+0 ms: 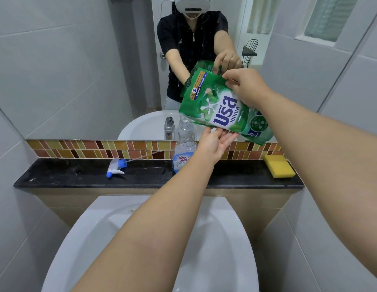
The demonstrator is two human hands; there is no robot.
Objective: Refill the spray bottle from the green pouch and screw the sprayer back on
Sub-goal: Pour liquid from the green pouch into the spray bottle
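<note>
Head view: a person holds the green pouch tilted in the air above the open spray bottle, which stands uncapped on the dark surface by the mirror, near the middle of its back edge. The pouch seems placed so that a lower corner hangs close over the bottle's neck, ready for pouring, though no liquid can be seen running. The right hand reaches in from the right on a long outstretched arm, its fingers pinching the pouch's upper corner, apparently to steer the tilt. The left hand comes up from below with the palm turned upward, its fingers nearly straight and lightly spread beneath the pouch's lower edge, seemingly to bear the weight. The sprayer lies on its side left of the bottle, its tube pointing toward it, set within reach for screwing back on. A yellow sponge rests at the right end of the surface.
</note>
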